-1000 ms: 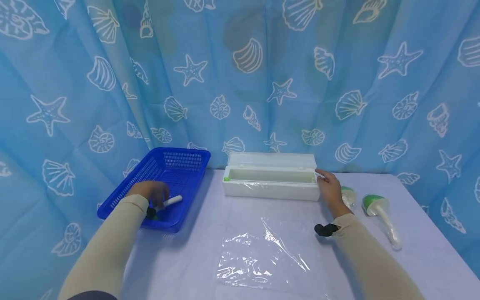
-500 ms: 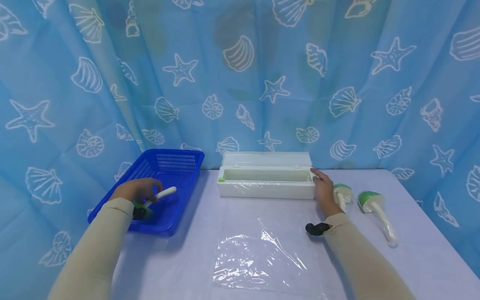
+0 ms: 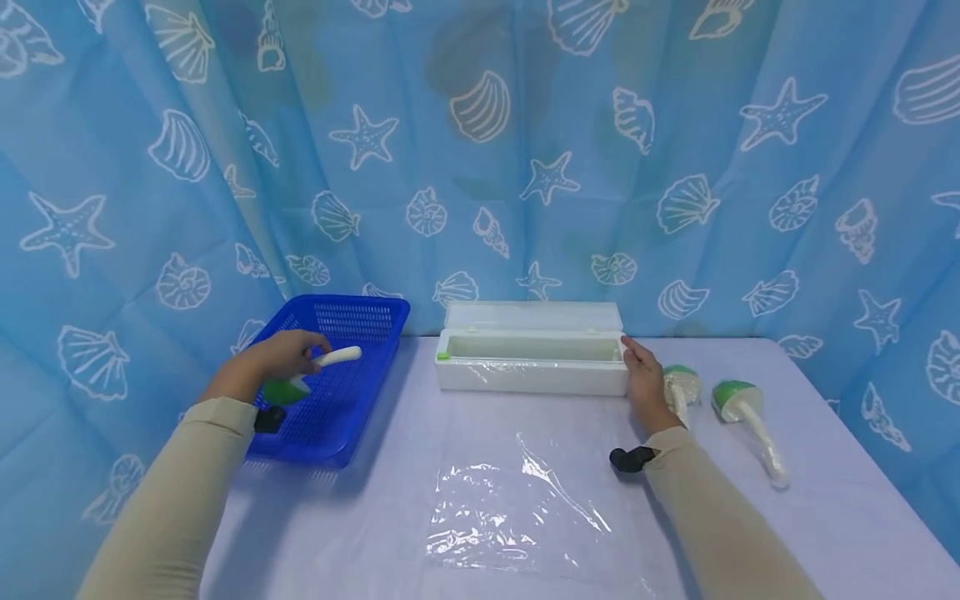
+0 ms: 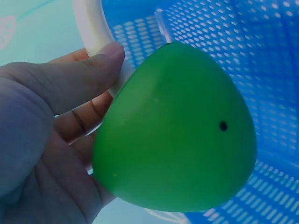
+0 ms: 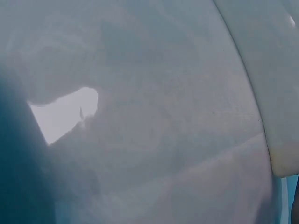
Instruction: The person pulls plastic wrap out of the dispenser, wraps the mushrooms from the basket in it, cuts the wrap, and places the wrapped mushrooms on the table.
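Note:
My left hand pinches the white stem of a mushroom-shaped piece with a smooth green cap, above the blue plastic basket. A small black dot marks the cap in the left wrist view. My right hand touches the right end of a long white cling film dispenser box, whose lid stands raised. Clear film stretches from the box toward me across the table. In the right wrist view, a pale, blurred surface fills most of the picture and the fingers are hardly visible.
Two similar green-capped pieces, the nearer one and another beside my right wrist, lie on the right in shiny film. A small green slider sits at the box's left end. A blue shell-patterned curtain hangs behind the white-covered table.
My left hand has lifted the green-capped piece by its stem from the basket floor, its cap now showing. The right hand stays at the box's right end.

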`<state>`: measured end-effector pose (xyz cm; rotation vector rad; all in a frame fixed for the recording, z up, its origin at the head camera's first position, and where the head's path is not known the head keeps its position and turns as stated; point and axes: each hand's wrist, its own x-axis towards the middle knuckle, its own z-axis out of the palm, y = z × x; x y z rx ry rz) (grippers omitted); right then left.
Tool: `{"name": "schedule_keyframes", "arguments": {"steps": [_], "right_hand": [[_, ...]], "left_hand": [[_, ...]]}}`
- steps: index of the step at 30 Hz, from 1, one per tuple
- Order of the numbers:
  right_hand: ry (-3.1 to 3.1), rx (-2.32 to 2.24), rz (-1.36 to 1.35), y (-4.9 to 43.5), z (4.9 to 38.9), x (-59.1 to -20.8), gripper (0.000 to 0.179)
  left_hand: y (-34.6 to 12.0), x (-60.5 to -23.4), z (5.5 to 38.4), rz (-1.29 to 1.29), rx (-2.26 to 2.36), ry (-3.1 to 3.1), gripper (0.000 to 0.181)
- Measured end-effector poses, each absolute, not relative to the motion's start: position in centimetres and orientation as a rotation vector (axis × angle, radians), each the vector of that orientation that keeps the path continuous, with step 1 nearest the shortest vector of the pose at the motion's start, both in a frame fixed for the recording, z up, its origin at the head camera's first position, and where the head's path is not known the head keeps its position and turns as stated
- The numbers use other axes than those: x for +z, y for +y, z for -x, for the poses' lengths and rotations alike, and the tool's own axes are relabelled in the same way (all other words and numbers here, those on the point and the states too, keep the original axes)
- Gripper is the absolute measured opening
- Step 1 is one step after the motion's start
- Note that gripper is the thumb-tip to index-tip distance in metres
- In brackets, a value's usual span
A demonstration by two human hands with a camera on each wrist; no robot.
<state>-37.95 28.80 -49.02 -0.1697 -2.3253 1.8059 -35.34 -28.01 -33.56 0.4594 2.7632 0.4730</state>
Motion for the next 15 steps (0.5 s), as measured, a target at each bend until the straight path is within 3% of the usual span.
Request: {"name": "schedule_keyframes", "arguments": {"steps": [15], "right_hand": [[-2.395, 1.716, 0.131, 29.3, 38.1, -49.1, 0.046]], "left_hand": [[-18.8, -32.1, 35.4, -0.614, 0.378, 2.859, 0.030]]}}
